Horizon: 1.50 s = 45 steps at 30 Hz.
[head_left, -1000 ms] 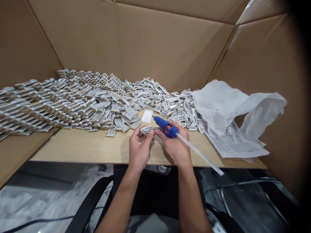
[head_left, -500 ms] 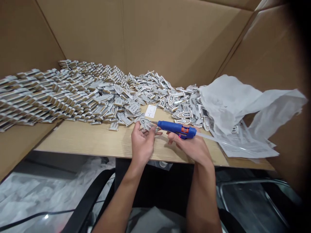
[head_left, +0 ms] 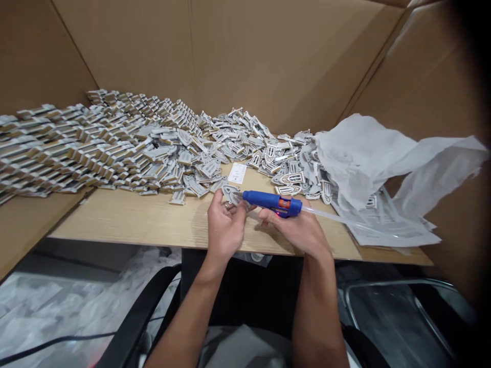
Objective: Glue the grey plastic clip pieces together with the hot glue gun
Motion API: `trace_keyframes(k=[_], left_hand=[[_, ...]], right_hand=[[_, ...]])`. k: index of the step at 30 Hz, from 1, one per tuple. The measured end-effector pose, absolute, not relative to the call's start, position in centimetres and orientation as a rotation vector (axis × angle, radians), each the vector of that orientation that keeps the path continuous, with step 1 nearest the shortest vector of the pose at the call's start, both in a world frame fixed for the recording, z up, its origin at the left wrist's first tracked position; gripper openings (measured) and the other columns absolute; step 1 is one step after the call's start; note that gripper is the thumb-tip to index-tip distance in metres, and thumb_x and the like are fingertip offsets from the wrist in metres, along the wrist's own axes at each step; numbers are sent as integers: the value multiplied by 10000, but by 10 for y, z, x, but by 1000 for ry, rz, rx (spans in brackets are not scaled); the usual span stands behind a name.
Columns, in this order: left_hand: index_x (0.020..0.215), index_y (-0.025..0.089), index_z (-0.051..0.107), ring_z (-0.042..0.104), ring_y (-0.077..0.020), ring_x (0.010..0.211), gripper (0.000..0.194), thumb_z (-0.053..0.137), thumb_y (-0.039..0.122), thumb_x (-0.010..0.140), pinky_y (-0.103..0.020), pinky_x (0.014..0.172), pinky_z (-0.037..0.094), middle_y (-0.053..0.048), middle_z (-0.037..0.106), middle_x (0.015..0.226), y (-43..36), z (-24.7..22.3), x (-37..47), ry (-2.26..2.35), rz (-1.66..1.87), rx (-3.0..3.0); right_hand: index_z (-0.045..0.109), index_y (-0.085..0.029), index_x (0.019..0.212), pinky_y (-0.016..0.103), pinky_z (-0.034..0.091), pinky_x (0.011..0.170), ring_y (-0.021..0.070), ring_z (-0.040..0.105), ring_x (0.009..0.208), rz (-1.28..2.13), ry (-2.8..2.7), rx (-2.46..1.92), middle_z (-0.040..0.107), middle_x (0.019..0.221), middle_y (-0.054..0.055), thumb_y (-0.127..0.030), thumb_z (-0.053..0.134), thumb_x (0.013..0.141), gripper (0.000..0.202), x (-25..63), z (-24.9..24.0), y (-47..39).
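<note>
My left hand (head_left: pixel 226 227) pinches a small grey, arch-shaped cut-out piece (head_left: pixel 230 194) between thumb and fingers, above the front of the table. In my right hand (head_left: pixel 301 227) is a blue hot glue gun (head_left: pixel 264 200), gripped from below. A clear glue stick (head_left: pixel 330 215) juts from its back end toward the right, and a small red light shows near the handle. The gun's nozzle points left and lies over the piece, at or very near its surface. Whether glue is coming out cannot be made out.
Rows of stacked pieces (head_left: pixel 69 153) fill the table's left side. Loose pieces (head_left: pixel 245 134) pile up at the back middle. A white label (head_left: pixel 237 173) lies on the wooden tabletop (head_left: pixel 153 217). Crumpled white sheeting (head_left: pixel 360 158) covers the right. Cardboard walls (head_left: pixel 268 56) surround the table.
The glue gun has shifted slightly left, so its nozzle reaches farther over the grey piece. My left hand keeps its hold, almost in place.
</note>
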<state>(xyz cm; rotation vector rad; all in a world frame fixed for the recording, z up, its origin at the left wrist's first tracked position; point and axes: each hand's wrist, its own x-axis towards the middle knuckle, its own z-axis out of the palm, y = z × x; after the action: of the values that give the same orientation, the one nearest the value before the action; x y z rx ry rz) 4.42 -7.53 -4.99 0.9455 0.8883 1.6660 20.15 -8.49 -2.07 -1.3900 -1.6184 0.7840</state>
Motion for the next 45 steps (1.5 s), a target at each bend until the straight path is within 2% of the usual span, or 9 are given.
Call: trace_keyframes(k=[6, 14, 18, 23, 28, 34, 45], left_hand=[[1082, 186, 586, 758, -195, 859, 432, 861, 314, 776, -285, 773, 622, -76, 768, 1018, -77, -49, 45, 901, 1660, 940], [1084, 185, 603, 742, -178, 815, 383, 834, 327, 814, -267, 739, 621, -73, 763, 988, -78, -49, 43, 909, 1657, 975], [1082, 187, 609, 746, -181, 835, 370, 834, 323, 822, -276, 775, 625, -79, 764, 1012, -78, -49, 43, 905, 1662, 989], [1073, 193, 618, 741, -176, 821, 372, 847, 339, 818, -255, 730, 609, -70, 761, 987, -77, -49, 43, 906, 1659, 992], [1094, 193, 631, 748, -183, 868, 396, 856, 354, 811, -268, 776, 620, -84, 764, 1062, -77, -50, 43, 880, 1675, 995], [1077, 189, 619, 752, -191, 843, 387, 851, 350, 813, -272, 755, 621, -80, 764, 1012, -77, -49, 44, 884, 1665, 994], [1101, 190, 626, 756, -206, 886, 438, 871, 382, 793, -283, 789, 611, -85, 758, 1040, -78, -49, 44, 887, 1668, 981]], right_hand=[[775, -230, 824, 282, 559, 582, 212, 724, 659, 771, -1604, -1425, 760, 741, 7, -474, 837, 767, 258, 201, -20, -85], [740, -244, 728, 280, 514, 582, 195, 667, 619, 702, -1666, -1426, 710, 656, -10, -460, 816, 787, 237, 200, -13, -87], [737, -246, 725, 279, 504, 587, 195, 654, 612, 692, -1682, -1442, 671, 606, -20, -489, 809, 796, 263, 200, -14, -88], [743, -265, 748, 291, 493, 592, 202, 651, 622, 627, -1706, -1440, 670, 630, -16, -549, 791, 808, 294, 201, -18, -88], [730, -273, 707, 294, 477, 586, 208, 645, 606, 633, -1753, -1421, 612, 548, -24, -578, 757, 843, 335, 203, -18, -88], [733, -275, 687, 290, 478, 591, 211, 655, 614, 639, -1778, -1413, 587, 505, -30, -582, 747, 856, 351, 201, -13, -89], [780, -276, 787, 300, 491, 601, 234, 689, 689, 624, -1810, -1399, 673, 603, -7, -606, 721, 871, 345, 202, -16, -87]])
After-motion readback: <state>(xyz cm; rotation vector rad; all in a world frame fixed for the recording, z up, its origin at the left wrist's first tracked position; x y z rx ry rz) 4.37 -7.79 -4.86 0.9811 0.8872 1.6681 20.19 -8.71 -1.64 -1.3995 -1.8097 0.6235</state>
